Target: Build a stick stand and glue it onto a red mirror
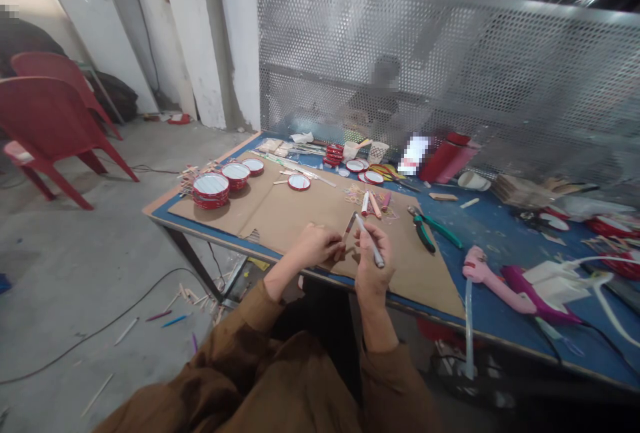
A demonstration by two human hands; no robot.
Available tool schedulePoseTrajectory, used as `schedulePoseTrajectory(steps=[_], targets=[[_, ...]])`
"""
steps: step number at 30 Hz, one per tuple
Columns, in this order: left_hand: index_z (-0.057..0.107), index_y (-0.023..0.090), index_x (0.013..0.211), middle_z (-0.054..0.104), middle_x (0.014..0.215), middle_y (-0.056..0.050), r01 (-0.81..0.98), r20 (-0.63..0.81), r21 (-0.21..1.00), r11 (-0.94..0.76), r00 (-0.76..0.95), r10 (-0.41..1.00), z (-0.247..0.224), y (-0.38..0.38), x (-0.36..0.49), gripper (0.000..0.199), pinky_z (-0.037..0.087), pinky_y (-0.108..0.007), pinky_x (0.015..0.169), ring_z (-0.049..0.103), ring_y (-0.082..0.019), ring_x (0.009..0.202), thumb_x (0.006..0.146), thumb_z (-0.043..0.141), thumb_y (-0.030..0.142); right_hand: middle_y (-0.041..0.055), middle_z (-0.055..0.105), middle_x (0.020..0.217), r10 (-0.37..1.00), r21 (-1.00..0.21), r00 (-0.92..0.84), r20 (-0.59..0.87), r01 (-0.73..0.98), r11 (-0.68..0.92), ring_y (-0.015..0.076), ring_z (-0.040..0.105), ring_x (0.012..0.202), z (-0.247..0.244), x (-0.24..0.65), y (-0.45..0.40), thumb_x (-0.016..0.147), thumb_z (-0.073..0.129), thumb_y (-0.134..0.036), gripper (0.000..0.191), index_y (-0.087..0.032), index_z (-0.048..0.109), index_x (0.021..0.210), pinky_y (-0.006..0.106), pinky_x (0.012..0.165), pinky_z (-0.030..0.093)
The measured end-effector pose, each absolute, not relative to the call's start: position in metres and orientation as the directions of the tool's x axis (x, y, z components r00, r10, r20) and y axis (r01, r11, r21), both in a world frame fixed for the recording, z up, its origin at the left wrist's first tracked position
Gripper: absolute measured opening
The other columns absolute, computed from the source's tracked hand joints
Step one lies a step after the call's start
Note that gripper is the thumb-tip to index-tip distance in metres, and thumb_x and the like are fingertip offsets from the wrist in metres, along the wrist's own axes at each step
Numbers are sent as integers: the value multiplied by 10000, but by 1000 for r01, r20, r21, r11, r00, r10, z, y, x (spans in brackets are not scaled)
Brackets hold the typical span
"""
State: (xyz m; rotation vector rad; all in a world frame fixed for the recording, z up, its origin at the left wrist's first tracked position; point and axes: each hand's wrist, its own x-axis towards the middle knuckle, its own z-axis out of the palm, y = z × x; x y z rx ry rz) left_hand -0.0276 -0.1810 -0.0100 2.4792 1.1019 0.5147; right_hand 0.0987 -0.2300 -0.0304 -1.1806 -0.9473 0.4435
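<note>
1. A sheet of cardboard (280, 210) is laid on the bench (453, 214).
2. Discs (211, 185) are set in three spots in a row on its left end, with loose sticks (187, 180) by them.
3. A lone disc (299, 182) is put near its back middle.
4. Rubber bands (356, 196) and markers (375, 205) are placed to the right of that.
5. A thin stick (349, 225) is held in the left hand (321, 244), and a pen (371, 241) in the right hand (374, 261), near the front.
6. Pliers (425, 233) are left across the cardboard's right edge.
7. A glue gun (495, 281) is laid right of those.
8. Chairs (53, 126) are placed on the floor (117, 233), left of the bench.
</note>
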Motion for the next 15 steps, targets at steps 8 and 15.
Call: schedulePoseTrajectory(steps=[8, 15], targets=[[690, 197, 786, 699, 837, -18, 633, 159, 465, -619, 628, 762, -8, -182, -28, 255, 342, -229, 702, 601, -143, 803, 921, 498, 295, 25, 665, 803, 727, -919, 569, 385, 163, 359, 114, 559, 631, -31, 98, -229, 806, 613, -461, 343, -170, 649, 985, 248, 601, 456], [678, 196, 760, 694, 818, -18, 633, 146, 481, -607, 625, 767, -7, -183, -28, 269, 353, -220, 715, 600, -135, 776, 925, 489, 293, 27, 662, 819, 738, -924, 561, 374, 158, 348, 105, 539, 617, -30, 99, -231, 813, 608, -465, 355, -168, 645, 1006, 220, 554, 439]])
